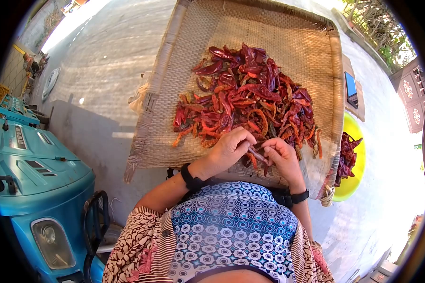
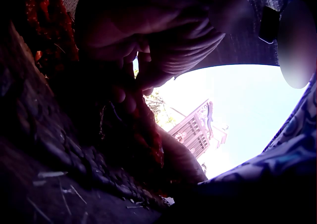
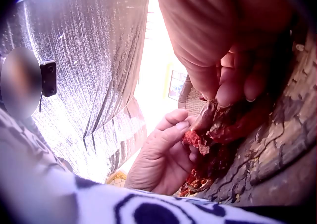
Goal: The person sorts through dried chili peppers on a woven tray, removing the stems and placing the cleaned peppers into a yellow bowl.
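Dried red chili peppers (image 1: 250, 94) lie heaped on a woven tray (image 1: 170, 94) with a bound rim. Over its near edge, my left hand (image 1: 231, 147) pinches one end of a shrivelled chili pepper (image 1: 258, 155). From the other side, my right hand (image 1: 284, 158) pinches the same pepper with thumb and fingers. In the right wrist view, the pepper (image 3: 203, 119) is pale brown at the right fingertips and bright red by the left thumb. The left wrist view is dark, with my left hand (image 2: 148, 36) above more chili flesh (image 2: 148, 130).
Right of the tray, a yellow-green basin (image 1: 356, 174) holds more dark red chilies (image 1: 347, 158). Beyond it, a blue-screened device (image 1: 351, 86) lies on a brown board. A turquoise vehicle (image 1: 38, 160) and a black metal frame (image 1: 95, 221) stand at the left.
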The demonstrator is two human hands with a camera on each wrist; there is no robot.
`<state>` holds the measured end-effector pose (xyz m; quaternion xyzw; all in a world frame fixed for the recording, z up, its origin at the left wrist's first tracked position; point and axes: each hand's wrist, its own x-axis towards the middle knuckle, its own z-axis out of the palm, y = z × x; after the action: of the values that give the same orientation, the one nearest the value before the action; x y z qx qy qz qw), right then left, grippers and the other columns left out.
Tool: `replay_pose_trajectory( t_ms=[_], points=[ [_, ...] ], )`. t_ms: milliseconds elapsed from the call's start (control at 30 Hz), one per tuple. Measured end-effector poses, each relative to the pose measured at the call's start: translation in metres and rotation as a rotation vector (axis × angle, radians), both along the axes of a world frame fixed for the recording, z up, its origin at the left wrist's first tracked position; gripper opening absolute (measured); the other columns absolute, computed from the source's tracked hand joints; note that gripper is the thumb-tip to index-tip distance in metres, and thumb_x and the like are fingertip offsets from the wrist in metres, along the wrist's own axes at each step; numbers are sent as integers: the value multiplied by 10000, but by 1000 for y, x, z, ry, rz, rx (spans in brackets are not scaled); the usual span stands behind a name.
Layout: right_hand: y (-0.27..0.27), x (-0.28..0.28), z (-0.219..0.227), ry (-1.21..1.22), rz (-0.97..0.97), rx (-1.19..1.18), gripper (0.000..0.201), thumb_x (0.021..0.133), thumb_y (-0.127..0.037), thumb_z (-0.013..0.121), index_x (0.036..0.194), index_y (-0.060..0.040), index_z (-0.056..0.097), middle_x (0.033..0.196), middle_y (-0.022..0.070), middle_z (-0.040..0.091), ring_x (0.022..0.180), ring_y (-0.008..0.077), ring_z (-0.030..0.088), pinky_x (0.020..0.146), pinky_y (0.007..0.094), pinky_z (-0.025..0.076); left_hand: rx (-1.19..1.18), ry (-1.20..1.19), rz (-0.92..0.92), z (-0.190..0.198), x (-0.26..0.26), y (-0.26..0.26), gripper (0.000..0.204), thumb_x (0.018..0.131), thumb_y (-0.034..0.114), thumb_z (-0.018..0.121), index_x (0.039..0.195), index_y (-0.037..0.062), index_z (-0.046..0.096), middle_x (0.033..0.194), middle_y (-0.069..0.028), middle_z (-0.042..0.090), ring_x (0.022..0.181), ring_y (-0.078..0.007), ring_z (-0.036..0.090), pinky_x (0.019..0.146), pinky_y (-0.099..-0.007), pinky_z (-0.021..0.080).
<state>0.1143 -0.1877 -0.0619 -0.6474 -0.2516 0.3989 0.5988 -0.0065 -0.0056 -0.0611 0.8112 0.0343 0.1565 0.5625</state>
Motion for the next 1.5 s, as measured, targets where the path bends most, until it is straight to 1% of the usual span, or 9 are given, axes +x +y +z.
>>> replay_pose_trajectory(
  t_ms=[233,533,633,733,833,933,1033,1233,1500],
  points=[
    [-1,-1,3,-4,23,-22,112,961,-106,578,1039,-36,616,813,-32,600,625,23,529,564,176,449,-25,1,19,0,0,-1,139,908,-47,549,985,54,604,921,-45,555,820,-136,602,712,-258,492],
    [-3,0,1,-21,34,13,122,963,-108,576,1052,-34,613,840,-18,614,627,29,538,546,185,461,4,-10,37,-4,1,0,134,917,-49,543,991,48,599,950,-45,560,837,-131,624,722,-255,508],
    [-3,0,3,-44,43,-1,127,961,-104,577,1058,-28,609,853,-10,624,642,37,552,548,191,472,-38,3,34,-4,1,-2,135,922,-49,537,991,50,597,954,-45,562,853,-129,629,727,-249,512],
    [-2,-2,9,23,64,12,138,955,-95,583,1069,-20,604,857,-7,629,687,43,571,567,197,490,-37,-6,35,-1,1,-2,130,928,-44,531,996,47,594,958,-46,562,853,-127,630,730,-244,515],
    [-3,-1,5,-17,77,5,154,947,-86,591,1082,-12,600,877,-1,635,733,46,583,574,208,505,-13,-24,44,-2,1,-2,130,931,-43,528,1000,46,594,964,-46,560,857,-124,628,734,-241,517],
    [-4,-1,6,-20,95,5,173,939,-87,602,1093,-9,599,892,4,625,737,49,575,568,217,510,-57,-19,45,-5,1,-1,132,930,-44,529,1000,46,597,968,-44,558,865,-118,625,730,-238,513],
    [-5,-3,9,37,125,13,184,934,-83,608,1101,-5,598,893,7,610,718,54,564,560,225,513,-94,-29,44,-7,2,-2,132,932,-42,528,1001,47,598,968,-41,557,867,-111,617,726,-234,507],
    [-3,-2,8,-23,102,-19,178,927,-71,612,1090,-3,602,870,4,595,705,53,557,556,224,517,-81,-29,48,-5,2,-2,133,933,-40,526,1001,48,597,960,-36,552,849,-106,604,721,-231,498],
    [-2,-3,8,-27,82,-17,175,918,-42,613,1088,-3,597,855,2,597,706,55,569,551,219,518,-48,-7,48,-6,1,-1,131,924,-41,534,999,46,596,944,-41,552,850,-123,603,742,-249,489]
  ],
)
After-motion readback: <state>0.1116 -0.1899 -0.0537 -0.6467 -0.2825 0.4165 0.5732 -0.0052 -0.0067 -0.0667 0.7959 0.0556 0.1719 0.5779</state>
